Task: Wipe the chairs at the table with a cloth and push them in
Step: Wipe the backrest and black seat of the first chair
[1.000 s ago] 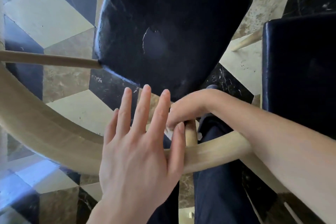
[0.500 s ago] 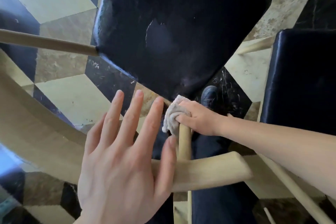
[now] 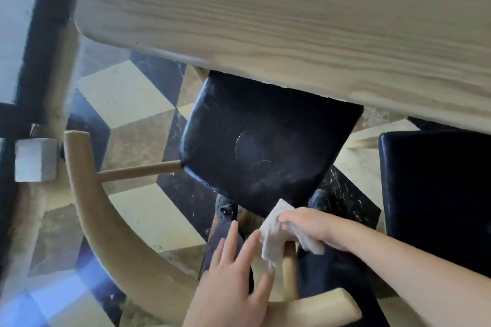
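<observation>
The right hand (image 3: 305, 225) pinches a crumpled beige cloth (image 3: 276, 241) against the pale wooden chair spindle (image 3: 289, 271) to wipe it; the left hand (image 3: 233, 287), fingers (image 3: 228, 241) spread and empty, steadies the curved wooden backrest (image 3: 111, 233) beside them.

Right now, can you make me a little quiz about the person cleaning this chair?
1. True or false: the right hand holds the cloth.
2. What is the cloth touching? A) the table top B) a wooden spindle of the chair C) the floor
3. Fill in: the chair's seat is partly tucked under the ____.

Key: 1 true. 2 B. 3 table. The left hand rests open-fingered on the curved backrest.
</observation>
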Demonstrator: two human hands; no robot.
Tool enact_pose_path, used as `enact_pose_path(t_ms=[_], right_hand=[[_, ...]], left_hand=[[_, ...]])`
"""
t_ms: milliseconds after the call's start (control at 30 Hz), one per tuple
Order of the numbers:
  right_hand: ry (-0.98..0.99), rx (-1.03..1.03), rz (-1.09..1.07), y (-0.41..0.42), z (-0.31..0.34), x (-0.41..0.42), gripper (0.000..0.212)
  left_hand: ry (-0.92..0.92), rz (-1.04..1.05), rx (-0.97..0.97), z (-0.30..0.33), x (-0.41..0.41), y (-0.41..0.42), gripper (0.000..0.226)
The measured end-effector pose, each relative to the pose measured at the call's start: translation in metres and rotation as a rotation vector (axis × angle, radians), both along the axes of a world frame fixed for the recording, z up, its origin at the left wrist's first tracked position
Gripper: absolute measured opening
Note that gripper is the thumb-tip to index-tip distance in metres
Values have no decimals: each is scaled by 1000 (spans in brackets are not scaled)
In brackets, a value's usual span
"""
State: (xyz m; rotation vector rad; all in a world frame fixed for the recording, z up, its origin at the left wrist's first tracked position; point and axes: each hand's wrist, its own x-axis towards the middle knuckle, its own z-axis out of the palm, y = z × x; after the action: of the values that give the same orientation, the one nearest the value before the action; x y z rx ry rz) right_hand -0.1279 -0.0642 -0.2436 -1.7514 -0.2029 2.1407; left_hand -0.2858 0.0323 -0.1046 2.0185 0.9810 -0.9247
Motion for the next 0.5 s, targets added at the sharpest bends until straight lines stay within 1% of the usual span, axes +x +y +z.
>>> enact_pose_path(t_ms=[33,100,200,267,300,333,367,400,467,500], right_hand=[[-27,-40,-120,7,1,5,35],[-82,-100,-366,23,-6,15,32],[-161,-111,-745,62,-12,39,38],[-323,-87,-961,95,-23,57,38],[-452,-60,-1006,109,-23,66,38],[-621,-27,-991,126,-28,76,36],[-798,11,-929,144,-32,86,37],[-963,58,-851,164,-41,94,43],[-1239,135,-611,200,-67,109,57],[-1340,149,-457,219,-85,112,58]], left_hand=[[-30,68,-76,-9,-2,18,49],[-100,108,-134,-28,4,67,50],[-77,10,-68,-70,45,152,50],[-68,-74,11,-114,79,210,53],[-58,-102,38,-127,97,232,55],[-71,-135,49,-143,111,256,57],[-85,-155,52,-157,120,278,56],[-85,-167,63,-169,126,300,54],[-92,-137,112,-186,134,334,47],[-134,-93,139,-193,135,347,45]])
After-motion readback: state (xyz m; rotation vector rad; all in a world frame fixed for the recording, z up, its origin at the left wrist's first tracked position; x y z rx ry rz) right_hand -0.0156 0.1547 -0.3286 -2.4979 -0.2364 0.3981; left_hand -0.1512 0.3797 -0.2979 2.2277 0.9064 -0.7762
